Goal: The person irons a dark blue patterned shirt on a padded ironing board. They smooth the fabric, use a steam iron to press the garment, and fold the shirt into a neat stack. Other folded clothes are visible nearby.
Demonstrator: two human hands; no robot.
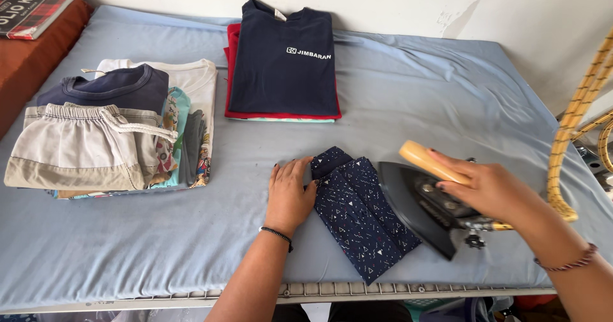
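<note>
A small navy patterned cloth [361,213], folded into a narrow strip, lies on the blue-grey padded sheet [415,98] near the front edge. My left hand [289,191] rests flat on the sheet, fingers touching the cloth's left edge. My right hand [491,188] grips the pale wooden handle of a black iron [418,210], whose sole sits against the cloth's right side.
A folded navy shirt on a red one [284,63] lies at the back centre. A pile of folded clothes topped by grey shorts [96,146] sits at the left. A rattan frame [571,130] stands at the right edge. A book [32,9] lies far left.
</note>
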